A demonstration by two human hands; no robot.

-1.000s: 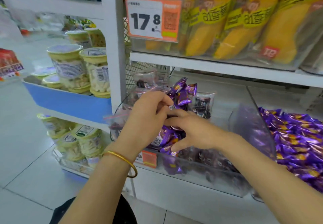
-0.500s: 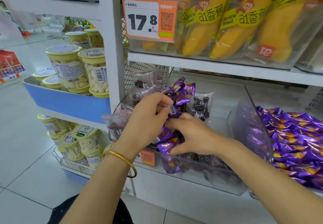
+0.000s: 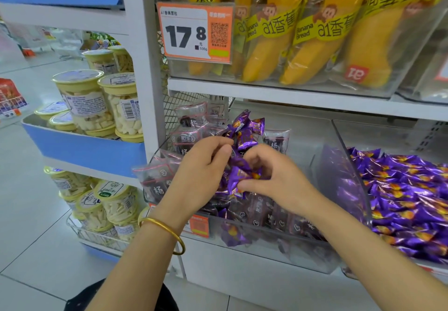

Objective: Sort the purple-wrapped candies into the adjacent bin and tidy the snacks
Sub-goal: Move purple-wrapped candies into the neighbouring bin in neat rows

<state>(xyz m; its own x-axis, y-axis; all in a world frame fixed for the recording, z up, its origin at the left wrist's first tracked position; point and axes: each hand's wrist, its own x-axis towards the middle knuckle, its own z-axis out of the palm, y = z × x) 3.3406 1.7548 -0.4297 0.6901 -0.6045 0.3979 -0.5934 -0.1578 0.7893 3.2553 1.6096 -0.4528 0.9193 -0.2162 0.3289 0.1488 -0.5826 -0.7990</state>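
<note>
Bunch of purple candies point(image 3: 238, 177) is being clutched in the curled right hand point(image 3: 274, 179) over the middle of the clear bin point(image 3: 303, 255), and one's being pinched by the left hand point(image 3: 201, 172) right beside it.

Upper shelf point(image 3: 291, 98): white, carrying a clear bin point(image 3: 378, 87) of yellow banana bread packs point(image 3: 303, 51).
Lower shelf point(image 3: 305, 126): white, two clear bins side by side.
Left bin point(image 3: 266, 247): dark snack packets point(image 3: 266, 216).
Right bin point(image 3: 339, 184): purple candies point(image 3: 412, 189).

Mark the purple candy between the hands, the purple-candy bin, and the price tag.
purple candy point(image 3: 239, 174): head view, wrapper middle.
purple-candy bin point(image 3: 339, 184): head view, clear side wall.
price tag point(image 3: 185, 35): head view, white number panel.
</note>
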